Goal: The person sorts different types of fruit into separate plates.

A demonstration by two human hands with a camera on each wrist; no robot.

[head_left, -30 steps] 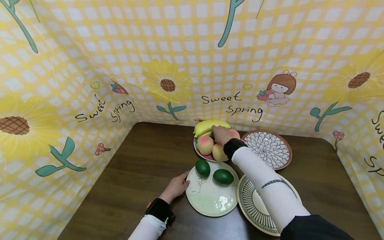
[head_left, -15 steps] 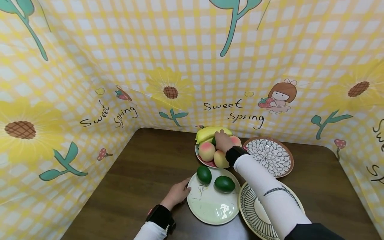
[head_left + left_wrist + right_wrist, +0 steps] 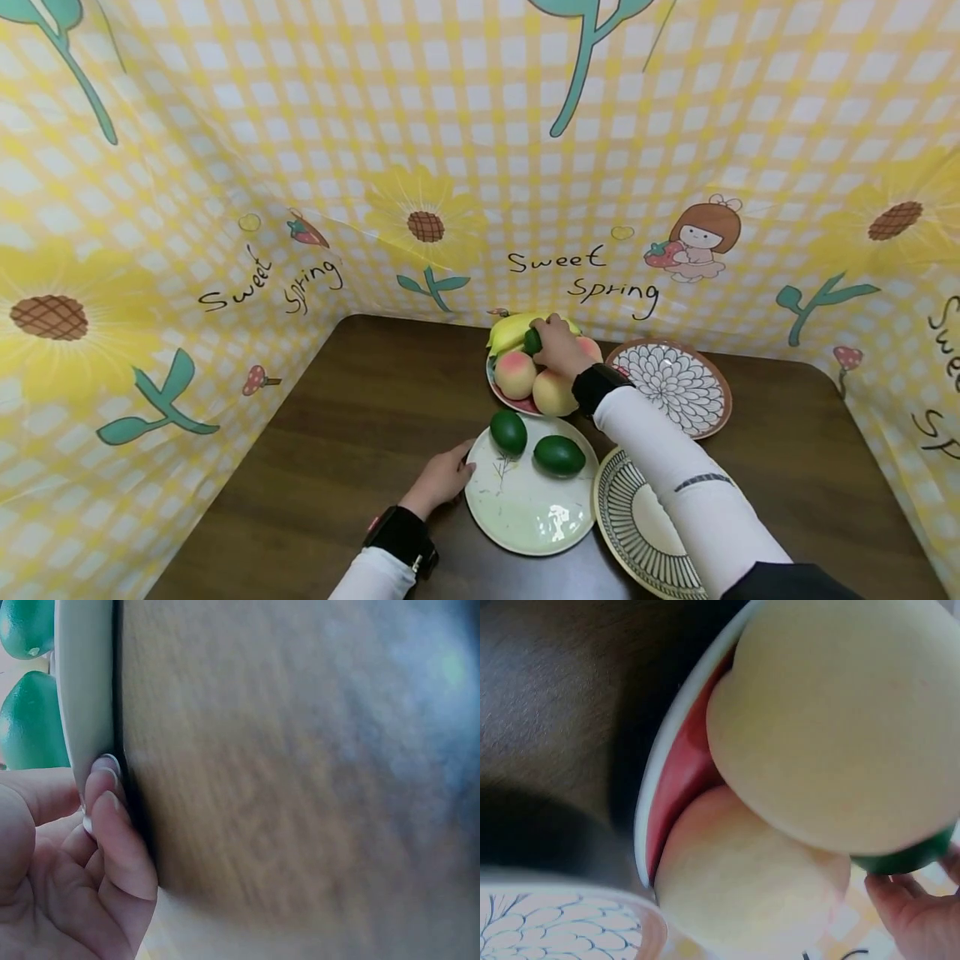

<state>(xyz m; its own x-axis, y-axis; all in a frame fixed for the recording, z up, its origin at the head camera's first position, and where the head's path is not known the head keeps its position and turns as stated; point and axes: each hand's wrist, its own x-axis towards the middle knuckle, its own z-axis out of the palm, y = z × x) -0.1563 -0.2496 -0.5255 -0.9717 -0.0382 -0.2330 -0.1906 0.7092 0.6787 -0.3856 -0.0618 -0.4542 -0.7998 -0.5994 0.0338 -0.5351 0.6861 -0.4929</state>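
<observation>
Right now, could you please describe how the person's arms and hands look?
The left hand and right hand are gloveless. Wide black bands circle both wrists, the left one with a small red detail. White sleeves cover both forearms; the right sleeve has a thin dark stripe across it, and black fabric shows nearer the shoulder.

Right fingers [image 3: 543, 327] around a green fruit [image 3: 532, 341]

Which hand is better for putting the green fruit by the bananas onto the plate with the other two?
Probably the right: the right hand holds that green fruit beside the bananas, while the left hand grips the edge of the plate.
</observation>
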